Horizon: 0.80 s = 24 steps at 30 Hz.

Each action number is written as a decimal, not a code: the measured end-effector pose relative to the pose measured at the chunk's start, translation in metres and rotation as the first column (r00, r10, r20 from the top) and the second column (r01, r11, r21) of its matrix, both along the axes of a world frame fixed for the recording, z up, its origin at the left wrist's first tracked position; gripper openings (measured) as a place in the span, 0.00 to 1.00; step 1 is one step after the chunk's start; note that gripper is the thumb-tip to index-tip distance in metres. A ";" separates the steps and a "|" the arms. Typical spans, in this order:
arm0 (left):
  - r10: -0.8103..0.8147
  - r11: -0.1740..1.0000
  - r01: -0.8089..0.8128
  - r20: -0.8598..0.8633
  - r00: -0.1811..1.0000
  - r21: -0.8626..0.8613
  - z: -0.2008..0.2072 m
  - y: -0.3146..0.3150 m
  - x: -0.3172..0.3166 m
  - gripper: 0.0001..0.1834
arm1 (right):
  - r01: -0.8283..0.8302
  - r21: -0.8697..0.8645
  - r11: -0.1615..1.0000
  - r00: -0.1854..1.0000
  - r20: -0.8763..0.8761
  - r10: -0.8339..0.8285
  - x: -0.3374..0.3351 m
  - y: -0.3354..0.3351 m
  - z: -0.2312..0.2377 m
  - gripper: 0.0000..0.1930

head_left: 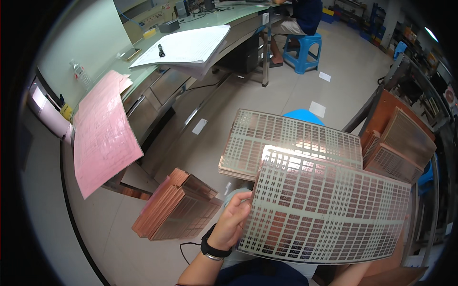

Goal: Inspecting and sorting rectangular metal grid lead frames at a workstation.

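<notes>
Panel (329, 209) up front; stack (267, 136) behind it; pile (174, 212) to L; boards (408, 131) to R; bench (234, 15) beyond, L, w/ papers (188, 45) on top.

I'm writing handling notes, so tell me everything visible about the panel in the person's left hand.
The panel is a thin, flat rectangle with rounded corners, pale grey-green, patterned with rows of small dark and coppery rectangles. It looks like coated board, shiny, with glare near its upper left corner. The left hand holds its left edge; the right hand is hidden. It sits slightly askew in view, overlapping a stack of similar panels; whether they touch is unclear.
</notes>
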State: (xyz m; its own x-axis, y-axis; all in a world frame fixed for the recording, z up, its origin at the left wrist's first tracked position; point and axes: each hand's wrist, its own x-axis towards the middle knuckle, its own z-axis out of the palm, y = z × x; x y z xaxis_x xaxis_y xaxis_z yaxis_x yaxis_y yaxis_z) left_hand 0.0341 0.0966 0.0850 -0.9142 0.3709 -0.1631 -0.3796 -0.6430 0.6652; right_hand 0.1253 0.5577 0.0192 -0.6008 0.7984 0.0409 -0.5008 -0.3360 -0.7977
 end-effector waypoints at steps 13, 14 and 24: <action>-0.097 0.991 0.106 0.113 0.989 -0.084 -0.012 0.002 -0.005 0.17 | 0.014 -0.002 1.000 0.999 -0.044 -0.014 0.006 0.010 0.007 0.26; -0.099 0.990 0.109 0.114 0.989 -0.084 -0.011 0.003 -0.005 0.17 | 0.018 0.002 1.000 0.998 -0.057 -0.018 0.005 0.012 0.009 0.26; 0.212 0.971 -0.224 0.138 0.968 0.079 0.002 0.047 0.004 0.20 | -0.665 -0.153 0.731 0.731 -0.334 0.595 -0.039 -0.144 0.081 0.25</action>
